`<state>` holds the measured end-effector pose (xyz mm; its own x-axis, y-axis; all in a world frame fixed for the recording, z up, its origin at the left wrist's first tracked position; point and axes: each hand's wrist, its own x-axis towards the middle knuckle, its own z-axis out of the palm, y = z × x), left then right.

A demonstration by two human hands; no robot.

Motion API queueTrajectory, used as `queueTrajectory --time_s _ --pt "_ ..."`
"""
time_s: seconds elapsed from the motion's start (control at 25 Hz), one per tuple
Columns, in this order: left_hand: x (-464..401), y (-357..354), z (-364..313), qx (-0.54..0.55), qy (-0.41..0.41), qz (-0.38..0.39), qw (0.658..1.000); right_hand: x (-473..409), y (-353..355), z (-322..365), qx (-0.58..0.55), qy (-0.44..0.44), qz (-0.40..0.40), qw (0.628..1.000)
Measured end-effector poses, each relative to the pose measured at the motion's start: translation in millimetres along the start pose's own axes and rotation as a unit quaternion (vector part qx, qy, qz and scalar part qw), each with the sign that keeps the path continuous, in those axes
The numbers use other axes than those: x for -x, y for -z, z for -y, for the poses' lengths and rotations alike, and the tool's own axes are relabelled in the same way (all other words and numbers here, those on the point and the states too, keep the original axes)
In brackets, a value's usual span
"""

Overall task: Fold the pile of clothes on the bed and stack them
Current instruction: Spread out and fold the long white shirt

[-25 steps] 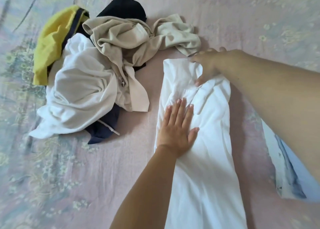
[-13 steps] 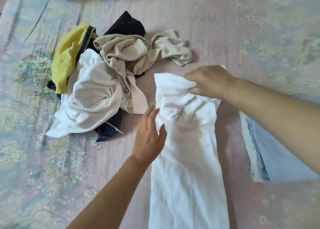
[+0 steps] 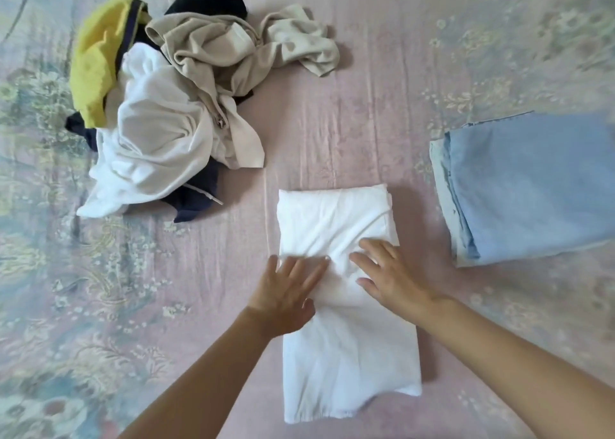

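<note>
Pink flowered bedding (image 3: 382, 99) spreads under everything. Half a second ago the right hand (image 3: 387, 274) gripped the far end of the long white garment (image 3: 336, 225); now that end is folded toward the person, and both hands lie flat with fingers straight, pressing the doubled edge, the left hand (image 3: 288, 289) on its left side. I judge one more fold remains before stacking. No baskets or boxes are visible: a folded blue garment (image 3: 529, 185) lies well apart on the right, likely the stack's base, and the unfolded pile (image 3: 166, 106) waits at upper left.
</note>
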<state>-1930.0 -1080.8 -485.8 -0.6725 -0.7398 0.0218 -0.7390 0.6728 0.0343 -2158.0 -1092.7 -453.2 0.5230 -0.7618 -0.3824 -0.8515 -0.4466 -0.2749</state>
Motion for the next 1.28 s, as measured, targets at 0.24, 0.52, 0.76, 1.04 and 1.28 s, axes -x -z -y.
queueTrajectory --time_s 0.24,0.52,0.76,1.04,1.28 --pt "-14.2 -6.5 0.9 0.001 -0.002 0.028 1.000 15.4 -20.3 -24.3 0.129 -0.087 0.105 0.982" --pt "-49.8 13.0 14.2 0.370 0.516 -0.098 0.767 -34.0 -0.9 -19.6 -0.325 -0.348 -0.301 0.826" --pt "-88.7 11.3 40.5 0.422 0.593 -0.066 0.682 -79.0 8.8 -43.8 -0.456 -0.458 -0.276 0.712" --pt "-84.4 5.8 44.7 0.438 0.564 -0.061 0.697 -71.3 11.0 -42.5 -0.361 -0.479 -0.248 0.761" --pt "-57.3 6.0 37.5 0.460 0.534 -0.067 0.706 -45.2 15.2 -47.5 -0.452 -0.362 -0.234 0.781"
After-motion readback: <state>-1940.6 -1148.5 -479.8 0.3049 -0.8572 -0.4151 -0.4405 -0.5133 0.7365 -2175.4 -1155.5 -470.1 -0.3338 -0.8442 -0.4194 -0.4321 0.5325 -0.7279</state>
